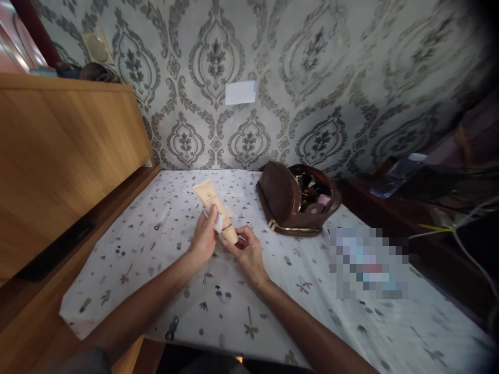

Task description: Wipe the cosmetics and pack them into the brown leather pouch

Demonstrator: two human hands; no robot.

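Observation:
A beige squeeze tube (209, 194) with small print is held slanted above the patterned cloth, its cap end down and to the right. My left hand (203, 236) is closed around the tube's middle, thumb on top. A piece of white tissue (219, 220) is pinched between that hand and the tube, and part of it shows on the far side. At the lower end, my right hand (247, 254) has its fingers closed on the tube's cap (230, 235). The fingertips under the tube are partly hidden.
A brown leather bag (278, 195) stands unzipped at the back right, small items inside. A pixelated patch covers something to its right. A clear plastic bottle (397, 175) and cables lie at far right. The wooden cabinet (70, 166) borders the left; patterned wallpaper rises behind.

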